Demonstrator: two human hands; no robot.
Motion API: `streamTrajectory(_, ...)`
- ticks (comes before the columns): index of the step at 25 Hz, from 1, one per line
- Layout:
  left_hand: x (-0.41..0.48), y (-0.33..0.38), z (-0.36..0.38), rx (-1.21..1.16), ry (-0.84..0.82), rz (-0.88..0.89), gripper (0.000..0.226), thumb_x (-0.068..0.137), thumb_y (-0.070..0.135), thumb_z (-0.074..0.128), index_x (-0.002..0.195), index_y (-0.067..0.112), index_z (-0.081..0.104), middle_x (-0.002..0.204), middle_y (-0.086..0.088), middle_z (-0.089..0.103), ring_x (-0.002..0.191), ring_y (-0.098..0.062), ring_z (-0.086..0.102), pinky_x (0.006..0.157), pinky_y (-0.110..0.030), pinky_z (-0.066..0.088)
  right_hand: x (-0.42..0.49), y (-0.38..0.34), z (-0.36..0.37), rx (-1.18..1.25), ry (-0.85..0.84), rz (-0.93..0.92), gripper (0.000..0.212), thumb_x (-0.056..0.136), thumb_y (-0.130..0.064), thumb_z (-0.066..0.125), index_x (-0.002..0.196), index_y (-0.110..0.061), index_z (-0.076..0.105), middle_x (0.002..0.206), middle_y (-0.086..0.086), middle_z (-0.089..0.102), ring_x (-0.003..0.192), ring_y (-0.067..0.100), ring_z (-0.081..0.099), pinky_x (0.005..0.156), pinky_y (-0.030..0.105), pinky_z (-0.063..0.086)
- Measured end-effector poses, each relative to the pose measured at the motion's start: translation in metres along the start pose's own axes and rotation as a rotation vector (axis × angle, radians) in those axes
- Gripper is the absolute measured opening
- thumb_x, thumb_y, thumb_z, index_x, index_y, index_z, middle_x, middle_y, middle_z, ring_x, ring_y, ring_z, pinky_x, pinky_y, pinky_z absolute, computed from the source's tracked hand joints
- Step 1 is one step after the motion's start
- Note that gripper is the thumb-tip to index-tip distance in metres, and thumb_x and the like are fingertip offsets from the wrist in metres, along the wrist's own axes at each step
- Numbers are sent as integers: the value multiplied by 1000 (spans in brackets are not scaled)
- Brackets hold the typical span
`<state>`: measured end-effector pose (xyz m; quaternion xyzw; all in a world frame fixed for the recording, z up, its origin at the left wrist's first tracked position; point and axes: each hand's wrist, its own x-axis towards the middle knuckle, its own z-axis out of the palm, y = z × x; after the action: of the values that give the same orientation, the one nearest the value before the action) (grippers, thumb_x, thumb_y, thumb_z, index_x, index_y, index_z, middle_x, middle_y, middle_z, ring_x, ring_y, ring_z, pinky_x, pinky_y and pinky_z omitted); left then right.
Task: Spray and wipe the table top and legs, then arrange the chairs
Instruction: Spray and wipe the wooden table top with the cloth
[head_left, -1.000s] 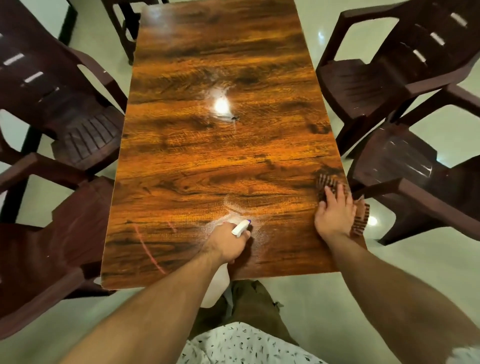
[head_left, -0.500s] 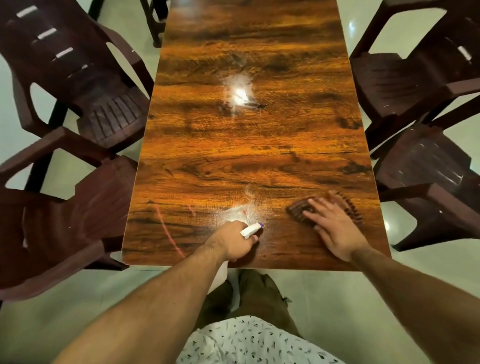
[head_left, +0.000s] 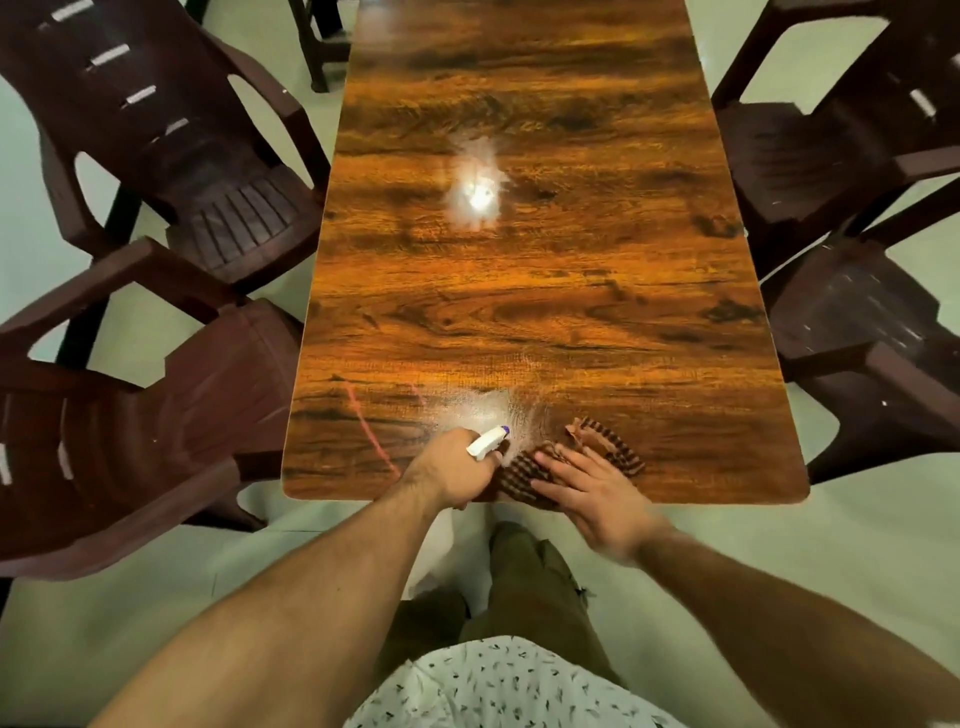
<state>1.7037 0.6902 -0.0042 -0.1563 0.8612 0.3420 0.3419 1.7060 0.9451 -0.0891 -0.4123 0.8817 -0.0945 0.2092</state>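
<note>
At the near edge of the desk (head_left: 545, 291) the left grip (head_left: 449, 470) curls round the spray bottle (head_left: 485, 443); the right grip (head_left: 592, 493) presses flat, fingers straight, on the cloth (head_left: 522, 473). The cloth lies just right of the bottle.

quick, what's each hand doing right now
Left hand: gripping the spray bottle, nozzle aimed over the table top.
Right hand: open, fingers flat, pressing the cloth on the table.
</note>
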Motion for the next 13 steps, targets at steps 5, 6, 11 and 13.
streamTrajectory(5, -29, -40, -1, -157, 72, 27, 12, 104, 25, 57, 97, 18, 65, 74, 2, 65, 47, -11, 59, 40, -20, 44, -3, 55, -25, -1, 222, 421, 51, 100, -38, 31, 151, -33, 38, 164, 5, 24, 151, 31, 21, 125, 42, 3)
streamTrajectory(6, -33, -49, 1, -164, 90, 28, 13, 103, 25, 58, 93, 21, 64, 72, 3, 64, 50, -12, 59, 42, -22, 47, 23, 41, -26, 78, 330, 683, 52, 99, -34, 36, 150, -27, 43, 163, 9, 27, 149, 35, 24, 124, 46, 9)
streamTrajectory(11, -45, -75, -5, -142, 161, 7, 30, 102, 28, 57, 73, 25, 58, 66, 2, 62, 50, -17, 60, 52, -34, 58, 112, -48, -19, 241, 363, 819, 53, 99, -25, 45, 152, -23, 39, 166, 8, 20, 152, 33, 15, 123, 49, 11)
streamTrajectory(13, -44, -78, -10, -129, 197, 19, 28, 103, 31, 58, 78, 20, 62, 66, 1, 61, 51, -17, 60, 51, -33, 57, 98, -68, 0, 164, 340, 639, 54, 97, -30, 38, 150, -24, 43, 164, 7, 25, 151, 32, 19, 123, 51, 14)
